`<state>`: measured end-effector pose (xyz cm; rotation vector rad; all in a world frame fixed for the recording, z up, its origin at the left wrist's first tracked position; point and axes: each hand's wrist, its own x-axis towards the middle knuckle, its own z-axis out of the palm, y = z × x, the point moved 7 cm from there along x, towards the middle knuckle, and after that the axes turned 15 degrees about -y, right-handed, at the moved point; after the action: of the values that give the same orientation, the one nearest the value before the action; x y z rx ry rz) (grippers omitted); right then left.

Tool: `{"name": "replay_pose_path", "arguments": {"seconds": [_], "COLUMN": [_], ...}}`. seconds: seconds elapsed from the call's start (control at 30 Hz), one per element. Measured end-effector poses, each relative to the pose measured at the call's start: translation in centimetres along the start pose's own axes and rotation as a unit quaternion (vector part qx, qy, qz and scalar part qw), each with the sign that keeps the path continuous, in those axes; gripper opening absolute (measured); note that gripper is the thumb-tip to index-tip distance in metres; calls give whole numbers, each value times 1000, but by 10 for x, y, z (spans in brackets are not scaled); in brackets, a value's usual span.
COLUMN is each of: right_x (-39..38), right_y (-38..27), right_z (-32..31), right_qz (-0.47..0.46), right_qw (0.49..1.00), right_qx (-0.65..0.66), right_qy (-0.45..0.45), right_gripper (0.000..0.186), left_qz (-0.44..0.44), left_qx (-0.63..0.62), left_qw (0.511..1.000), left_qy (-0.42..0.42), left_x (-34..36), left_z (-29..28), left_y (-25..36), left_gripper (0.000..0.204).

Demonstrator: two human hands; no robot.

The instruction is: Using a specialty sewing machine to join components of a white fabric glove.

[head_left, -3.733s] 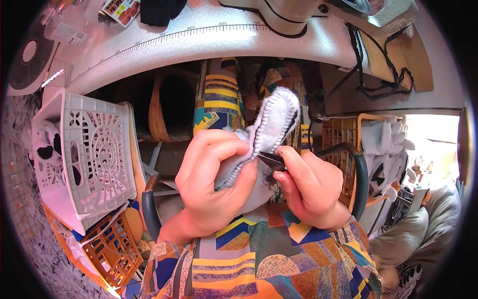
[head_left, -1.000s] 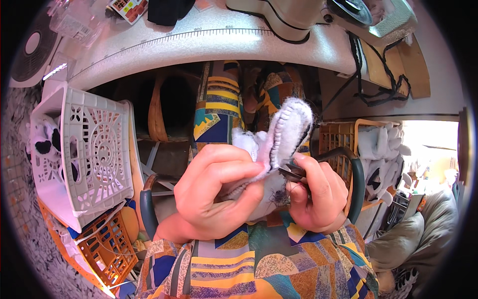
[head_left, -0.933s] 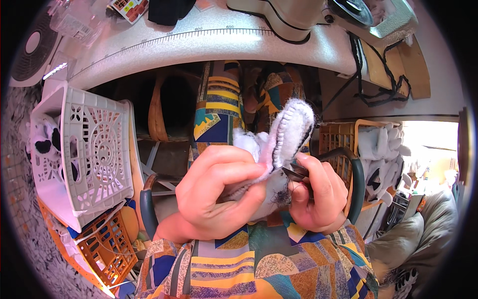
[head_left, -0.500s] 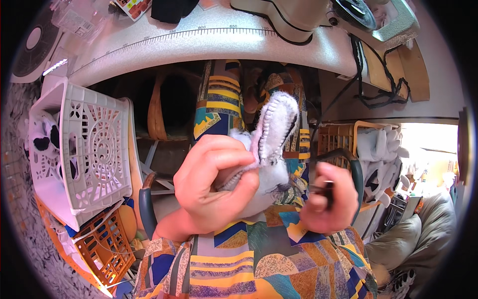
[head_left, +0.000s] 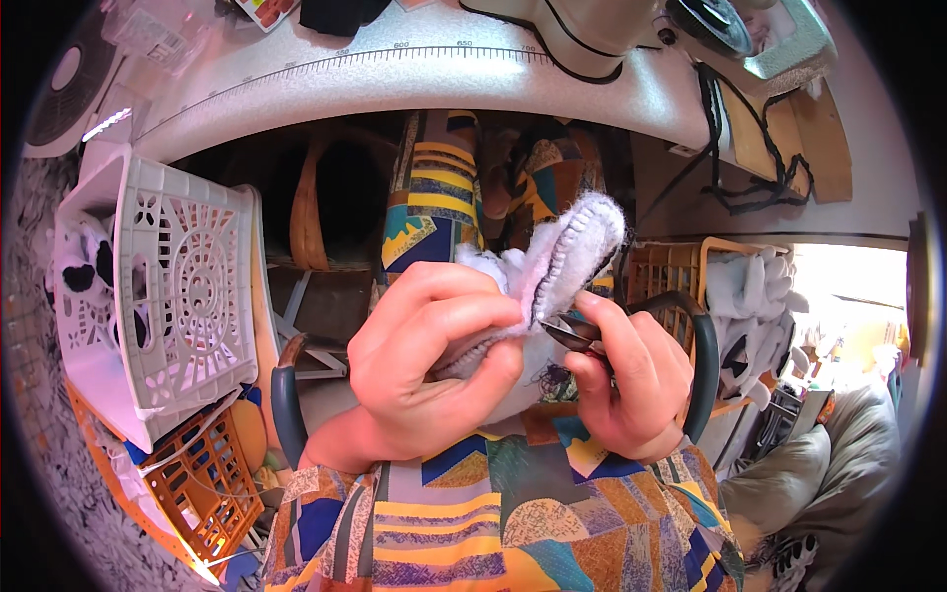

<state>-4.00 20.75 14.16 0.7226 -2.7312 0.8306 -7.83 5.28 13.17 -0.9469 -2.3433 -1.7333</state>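
Note:
My left hand [head_left: 434, 350] pinches a white fuzzy fabric piece [head_left: 582, 242], with thumb and forefinger closed on its edge. A dark overlocked seam runs along the piece, and its rounded end sticks up to the right. More white fabric hangs below and behind my fingers, partly hidden. In my right hand [head_left: 631, 380] is a small dark pair of thread snips [head_left: 574, 333], held between thumb and fingers. Its tip touches or nearly touches the seam just right of my left fingertips. Loose dark threads show beneath the snips.
Ahead is a grey table edge [head_left: 395, 99] with a ruler scale and a sewing machine [head_left: 582, 35]. White [head_left: 187, 286] and orange [head_left: 202, 483] plastic baskets stand at left. An orange crate [head_left: 671, 271] with white fabric pieces [head_left: 750, 296] is at right. Chair armrests flank me.
My right hand has moved left and up, bringing the snips to the seam. The fabric's rounded end has tilted to the right, while my left hand keeps its pinch.

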Motion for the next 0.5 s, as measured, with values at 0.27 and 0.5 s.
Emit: {"name": "replay_pose_path", "arguments": {"seconds": [0.27, 0.5], "right_x": [-26, -21], "right_y": [2, 20], "right_z": [-17, -17], "right_qz": [6, 18], "right_qw": [992, 970], "right_qx": [14, 216], "right_qy": [122, 108], "right_gripper": [38, 50], "left_qz": [22, 7], "left_qx": [32, 31], "left_qw": [999, 999], "left_qy": [-9, -12], "left_x": [0, 0], "left_z": [3, 4], "left_y": [7, 5], "left_gripper": [30, 31]}}
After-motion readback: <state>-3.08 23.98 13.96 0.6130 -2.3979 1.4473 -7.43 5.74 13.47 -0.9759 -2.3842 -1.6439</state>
